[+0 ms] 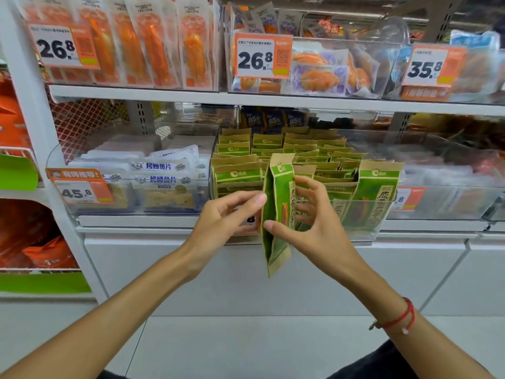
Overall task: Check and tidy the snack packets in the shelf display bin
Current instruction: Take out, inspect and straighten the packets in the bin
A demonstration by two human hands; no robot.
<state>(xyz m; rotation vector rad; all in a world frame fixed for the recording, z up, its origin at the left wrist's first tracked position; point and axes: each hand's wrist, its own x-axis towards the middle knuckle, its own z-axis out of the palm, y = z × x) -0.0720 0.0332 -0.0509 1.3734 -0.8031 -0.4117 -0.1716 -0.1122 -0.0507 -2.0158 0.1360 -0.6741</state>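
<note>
I hold one green-and-tan snack packet [277, 212] upright just in front of the clear display bin [366, 225], my right hand [314, 222] pinching its near edge between thumb and fingers while my left hand [226, 214] touches its left side with loosely extended fingertips. With so light a pinch, I judge it could slip to the pale floor [246, 346], or nudge the leaning packet [374, 195] at the bin's right. White shelves [164, 94] of priced snacks surround us.
</note>
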